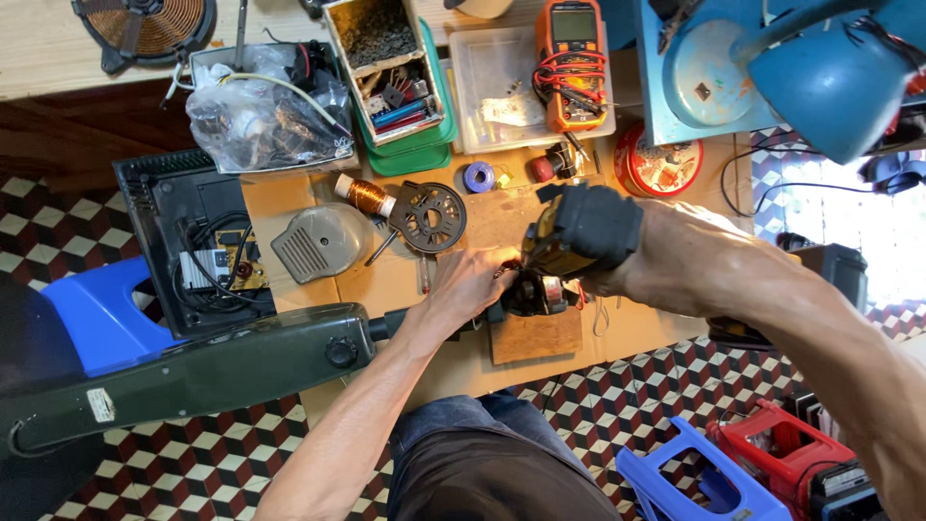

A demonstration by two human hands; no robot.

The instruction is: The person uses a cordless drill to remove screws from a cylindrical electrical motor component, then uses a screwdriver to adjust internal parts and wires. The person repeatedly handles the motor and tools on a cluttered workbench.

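Both hands (pixel 502 275) on small motor (pixel 533 292)

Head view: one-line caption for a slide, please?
Left hand steadies a small motor on a cluttered workbench; right hand holds a black tool.

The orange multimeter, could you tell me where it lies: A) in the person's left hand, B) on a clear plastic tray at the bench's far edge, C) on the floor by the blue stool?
B: the orange multimeter rests on the clear plastic tray, far from both hands.

Fan hub (pixel 428 216), copper coil (pixel 366 195) crowd hands' far side.
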